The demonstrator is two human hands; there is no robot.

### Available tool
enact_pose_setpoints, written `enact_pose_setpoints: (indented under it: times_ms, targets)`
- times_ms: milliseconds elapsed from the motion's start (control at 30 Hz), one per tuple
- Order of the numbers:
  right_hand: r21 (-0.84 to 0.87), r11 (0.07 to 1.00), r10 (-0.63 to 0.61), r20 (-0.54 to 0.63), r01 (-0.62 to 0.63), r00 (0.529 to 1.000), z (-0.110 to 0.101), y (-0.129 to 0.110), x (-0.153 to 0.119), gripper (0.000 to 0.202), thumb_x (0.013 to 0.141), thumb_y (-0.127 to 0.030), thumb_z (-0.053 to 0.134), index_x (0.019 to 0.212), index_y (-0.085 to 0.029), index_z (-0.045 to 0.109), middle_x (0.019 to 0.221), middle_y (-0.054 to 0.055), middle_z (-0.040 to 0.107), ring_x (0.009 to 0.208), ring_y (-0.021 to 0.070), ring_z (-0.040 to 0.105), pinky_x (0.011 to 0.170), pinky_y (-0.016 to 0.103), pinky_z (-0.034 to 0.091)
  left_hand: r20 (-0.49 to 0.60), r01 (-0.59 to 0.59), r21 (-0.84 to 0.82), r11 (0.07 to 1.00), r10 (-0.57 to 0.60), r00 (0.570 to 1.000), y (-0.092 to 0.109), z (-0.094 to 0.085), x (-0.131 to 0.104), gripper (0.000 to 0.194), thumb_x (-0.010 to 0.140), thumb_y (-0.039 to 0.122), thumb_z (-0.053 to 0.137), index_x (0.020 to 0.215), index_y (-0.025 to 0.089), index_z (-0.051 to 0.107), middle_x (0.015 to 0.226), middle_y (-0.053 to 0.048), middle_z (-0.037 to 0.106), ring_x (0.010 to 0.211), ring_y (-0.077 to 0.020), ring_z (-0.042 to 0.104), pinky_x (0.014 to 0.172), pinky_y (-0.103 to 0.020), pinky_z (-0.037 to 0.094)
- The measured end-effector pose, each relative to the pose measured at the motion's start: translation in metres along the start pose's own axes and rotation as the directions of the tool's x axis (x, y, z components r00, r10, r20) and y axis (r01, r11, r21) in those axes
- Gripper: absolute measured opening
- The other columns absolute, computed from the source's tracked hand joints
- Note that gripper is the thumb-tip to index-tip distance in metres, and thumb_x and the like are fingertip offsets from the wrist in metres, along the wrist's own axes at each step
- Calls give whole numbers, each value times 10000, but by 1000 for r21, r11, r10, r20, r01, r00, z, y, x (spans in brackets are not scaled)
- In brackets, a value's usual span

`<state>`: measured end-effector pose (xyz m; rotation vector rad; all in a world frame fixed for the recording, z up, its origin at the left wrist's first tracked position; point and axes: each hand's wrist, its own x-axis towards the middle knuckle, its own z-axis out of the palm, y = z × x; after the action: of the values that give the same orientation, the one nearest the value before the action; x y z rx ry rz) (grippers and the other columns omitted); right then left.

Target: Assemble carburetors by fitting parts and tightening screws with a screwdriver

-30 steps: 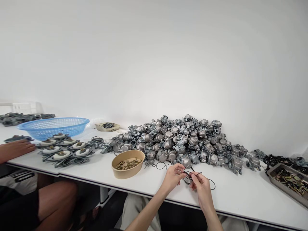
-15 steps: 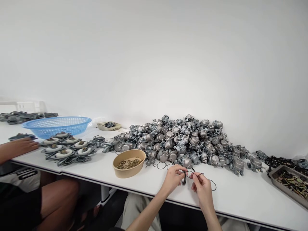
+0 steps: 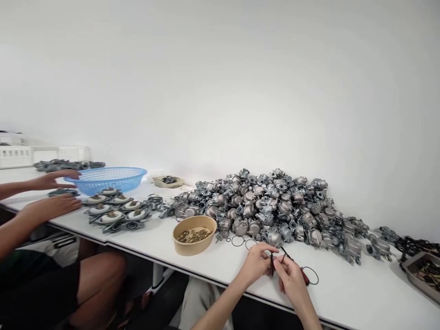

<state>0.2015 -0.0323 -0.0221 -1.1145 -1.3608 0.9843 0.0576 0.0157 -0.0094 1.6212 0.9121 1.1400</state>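
My left hand is closed on a small bunch of black rubber rings, mostly hidden by the fingers. Close beside it, my right hand pinches a black rubber ring, of which only a short dark bit shows at the fingertips. Behind my right hand lies a screwdriver with a red handle and a dark shaft, partly covered by the hand. A loose black ring lies to its right. More thin rings rest on the table in front of a big heap of grey metal carburetors.
Left of my hands stands a tan oval tub of small brass parts. Farther left are carburetors with white floats, a blue basket and a co-worker's hands. A metal tray of parts sits at the right edge.
The view has swung left. My hands have come closer together, and the ring between them is now mostly hidden. The screwdriver's red handle has come into sight. A co-worker's second hand now reaches the blue basket.
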Motion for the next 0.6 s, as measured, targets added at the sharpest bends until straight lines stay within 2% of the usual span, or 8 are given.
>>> enact_pose_setpoints:
  times_ms: [133,200,300,367,467,533,600]
  targets:
    - [-55,998,-31,116,38,993,0,1,-1,589,794,-778,705,740,-203,590,600,13,644,495,139,517,502,253,408,-47,-46,75,996,49,998,0,1,0,264,729,156,660,909,183,850,1011,-68,742,705,-141,622,654,-249,537]
    - [-114,991,-45,175,65,984,0,3,-1,600,806,-771,696,673,-197,582,576,27,636,558,170,571,582,276,451,-61,-53,98,994,59,996,1,1,0,255,726,159,692,911,194,864,998,-69,743,723,-145,600,700,-259,527]
    - [-200,979,0,208,42,978,-1,6,-2,668,773,-846,647,602,-211,528,496,6,563,495,152,506,533,275,383,-21,-78,96,992,80,997,4,0,-1,265,699,143,714,895,211,879,1007,-69,746,691,-133,544,646,-237,478]
    - [-230,973,43,220,9,974,-2,5,-2,707,721,-903,626,575,-226,482,457,-23,492,451,129,428,493,269,314,84,-122,72,990,116,990,7,-2,-3,318,662,74,665,844,215,885,976,-62,759,692,-132,537,619,-221,449]
    - [-274,961,95,268,-19,959,-4,-2,-2,740,700,-925,614,512,-234,428,429,-39,420,439,109,360,492,264,283,209,-151,52,987,137,968,9,-4,-5,387,603,12,595,772,208,883,777,-32,749,677,-139,541,609,-213,432]
    - [-267,964,89,254,-19,963,-7,-6,-2,743,699,-917,625,490,-228,441,423,-39,398,442,111,355,497,266,283,190,-125,65,990,111,976,10,-3,-5,359,596,9,599,735,190,876,639,-11,702,623,-135,519,594,-216,425]
    - [-215,976,57,167,-21,984,-9,-7,-3,731,701,-907,637,534,-202,537,467,-28,435,449,111,352,488,265,270,109,-87,68,994,79,991,10,-1,-3,318,614,16,612,719,173,868,592,-2,677,584,-128,503,581,-220,420]
